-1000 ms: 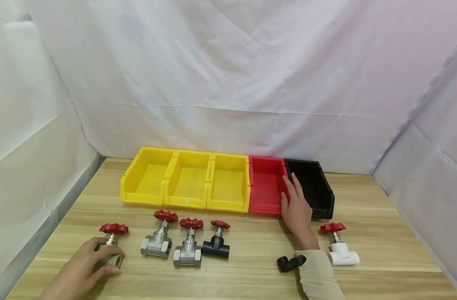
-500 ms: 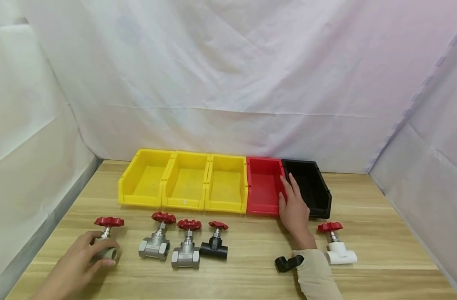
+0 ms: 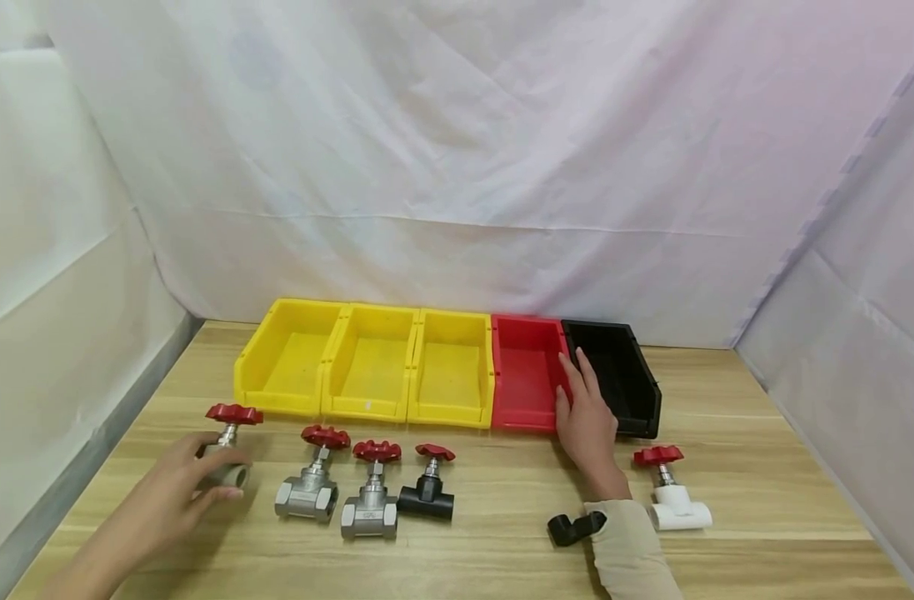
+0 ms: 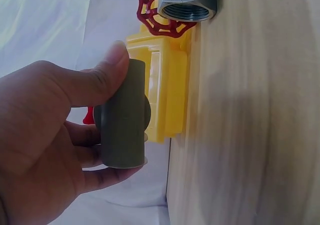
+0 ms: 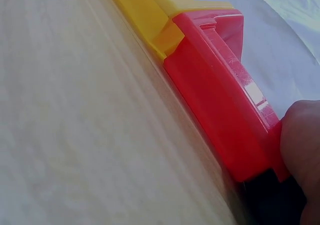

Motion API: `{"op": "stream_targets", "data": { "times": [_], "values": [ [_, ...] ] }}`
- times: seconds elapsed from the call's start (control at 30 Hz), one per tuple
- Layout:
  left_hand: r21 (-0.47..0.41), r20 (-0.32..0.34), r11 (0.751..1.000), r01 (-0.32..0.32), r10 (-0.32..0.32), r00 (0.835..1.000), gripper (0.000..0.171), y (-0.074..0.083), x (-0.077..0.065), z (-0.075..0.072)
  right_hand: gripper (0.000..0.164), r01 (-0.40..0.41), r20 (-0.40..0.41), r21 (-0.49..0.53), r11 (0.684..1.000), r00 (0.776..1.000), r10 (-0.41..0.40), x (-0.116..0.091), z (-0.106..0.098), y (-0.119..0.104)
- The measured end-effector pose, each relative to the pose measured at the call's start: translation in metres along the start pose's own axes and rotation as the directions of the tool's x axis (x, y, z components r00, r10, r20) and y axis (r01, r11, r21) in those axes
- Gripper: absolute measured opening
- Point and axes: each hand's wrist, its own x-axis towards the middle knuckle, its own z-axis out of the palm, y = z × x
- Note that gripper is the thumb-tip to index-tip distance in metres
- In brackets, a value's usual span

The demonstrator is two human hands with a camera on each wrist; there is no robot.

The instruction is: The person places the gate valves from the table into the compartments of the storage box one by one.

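Note:
My left hand (image 3: 167,496) grips a grey-green plastic stop valve (image 4: 124,120) by its pipe body, thumb on one side and fingers on the other. Its red handwheel (image 3: 234,414) points up, and the valve is lifted off the table. In the left wrist view the wheel is mostly hidden behind the body and fingers. My right hand (image 3: 587,421) rests where the red bin (image 3: 527,419) and the black bin (image 3: 638,425) meet. Its fingers are extended over the shared walls and hold nothing visible.
Three yellow bins (image 3: 362,408) continue the row leftward. Before them stand two metal valves (image 3: 307,496) and a black valve (image 3: 427,498), all red-wheeled. A black elbow fitting (image 3: 575,528) lies beside the right sleeve (image 3: 629,546); a white valve (image 3: 680,510) stands farther right.
My left hand has raised the grey-green valve from the table and moved it forward and slightly right. My right hand has stayed at the bins. The head view has shifted slightly.

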Motion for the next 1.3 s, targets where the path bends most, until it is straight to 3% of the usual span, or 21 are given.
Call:
{"op": "stream_targets", "data": {
  "times": [0.33,0.6,1.3],
  "values": [
    [-0.019,0.006,0.999,-0.027,0.027,1.000,0.039,0.003,0.022,-0.001,0.056,-0.010,0.004,-0.011,1.000,1.000,0.010,0.000,0.001,0.001],
    [-0.022,-0.033,0.996,-0.090,0.089,0.995,0.039,0.001,0.039,-0.003,0.056,-0.009,-0.013,-0.006,1.000,1.000,0.009,0.000,0.000,0.000],
    [0.012,-0.006,0.994,-0.106,0.106,0.994,0.031,-0.007,0.071,0.000,0.055,-0.013,-0.025,-0.010,1.000,1.000,0.013,-0.001,0.004,0.001]
  ]
}}
